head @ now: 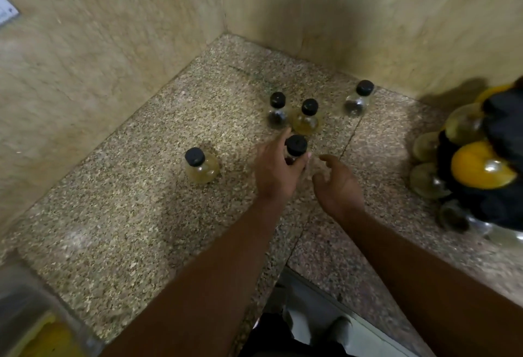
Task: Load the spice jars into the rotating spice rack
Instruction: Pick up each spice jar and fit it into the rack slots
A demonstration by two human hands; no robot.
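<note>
Several small glass spice jars with black caps stand on the speckled granite counter [119,215]. My left hand [276,171] grips one jar [295,145] just below its cap. Beside it on the right, my right hand [338,184] hovers with loosely bent fingers and holds nothing. Behind them stand a dark-filled jar [277,111] and a yellow-filled jar [307,118]. Another dark jar [358,99] is further right, and a yellow jar [201,165] stands apart on the left. The rotating spice rack [498,144], black and loaded with jars, sits at the right edge.
Beige walls meet in a corner behind the jars. The counter's front edge runs diagonally below my forearms, with the floor under it. A blurred clear container with something yellow [36,328] sits at the bottom left.
</note>
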